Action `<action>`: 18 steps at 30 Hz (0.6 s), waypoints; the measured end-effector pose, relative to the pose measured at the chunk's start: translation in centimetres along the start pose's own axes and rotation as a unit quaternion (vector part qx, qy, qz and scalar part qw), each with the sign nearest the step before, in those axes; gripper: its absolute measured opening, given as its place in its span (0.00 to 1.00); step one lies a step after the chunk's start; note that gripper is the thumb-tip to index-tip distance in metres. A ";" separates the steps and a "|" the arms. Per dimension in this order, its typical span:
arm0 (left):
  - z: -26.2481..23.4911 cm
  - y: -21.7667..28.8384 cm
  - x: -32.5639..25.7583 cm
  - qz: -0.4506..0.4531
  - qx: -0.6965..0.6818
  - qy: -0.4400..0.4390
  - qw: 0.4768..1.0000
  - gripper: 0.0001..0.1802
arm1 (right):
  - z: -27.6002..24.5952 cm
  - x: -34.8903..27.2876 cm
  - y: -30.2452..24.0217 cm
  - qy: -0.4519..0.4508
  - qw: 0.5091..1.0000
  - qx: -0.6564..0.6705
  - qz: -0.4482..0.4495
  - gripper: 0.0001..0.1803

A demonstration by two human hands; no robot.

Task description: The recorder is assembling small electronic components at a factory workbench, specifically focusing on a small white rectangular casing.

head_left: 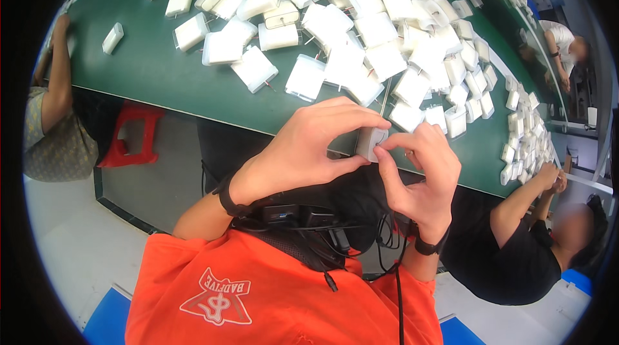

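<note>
Between my two hands, just off the table's near edge, is a small white rectangular block [369, 144] with its narrow end turned up toward me. My left hand [303, 135] grips it from the left, thumb below and fingers above. Thumb and index finger of my right hand [422, 171] pinch at the block's right end, where a thin dark line shows on the face. Beyond my hands lies a heap of similar white blocks [345, 61] in clear casings, several with short thin wires sticking out.
The heap covers much of the green table [155, 74]; a lone white block [113, 39] lies at its left. Co-workers sit left and right, one beside another block pile [525, 135]. A red stool [132, 135] stands at left. Black cables [387, 235] hang before my chest.
</note>
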State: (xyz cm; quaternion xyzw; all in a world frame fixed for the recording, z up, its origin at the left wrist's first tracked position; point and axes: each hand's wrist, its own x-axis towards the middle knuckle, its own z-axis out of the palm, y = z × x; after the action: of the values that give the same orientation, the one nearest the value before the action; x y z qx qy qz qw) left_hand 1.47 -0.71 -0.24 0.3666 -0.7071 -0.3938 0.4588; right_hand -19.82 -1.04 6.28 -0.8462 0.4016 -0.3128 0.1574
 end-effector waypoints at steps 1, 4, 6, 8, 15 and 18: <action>0.0 -0.1 0.0 0.005 -0.003 0.006 1.000 0.30 | 0.1 0.1 -0.1 0.000 1.000 0.016 0.024 0.12; 0.1 -0.3 -0.1 0.021 -0.005 0.011 1.000 0.30 | 0.0 0.1 -0.2 -0.018 0.995 0.066 0.079 0.10; 0.2 -0.3 -0.1 0.022 -0.006 0.013 1.000 0.30 | -0.2 0.3 -0.1 -0.031 0.986 0.115 0.119 0.09; 0.2 -0.3 -0.1 0.023 -0.008 0.014 1.000 0.30 | -0.3 0.6 0.1 -0.044 0.973 0.162 0.160 0.08; -0.1 0.1 -0.2 -0.019 -0.001 -0.013 1.000 0.30 | -0.3 1.2 0.5 -0.061 0.931 0.232 0.277 0.03; 0.1 0.5 0.0 -0.027 -0.033 0.000 0.999 0.30 | -0.2 0.7 1.2 -0.054 0.938 0.206 0.275 0.03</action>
State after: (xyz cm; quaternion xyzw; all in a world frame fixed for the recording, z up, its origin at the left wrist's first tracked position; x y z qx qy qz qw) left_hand 1.33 -0.46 0.19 0.3702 -0.6837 -0.4294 0.4594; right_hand -20.28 -2.35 6.06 -0.6676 0.5363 -0.2872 0.4291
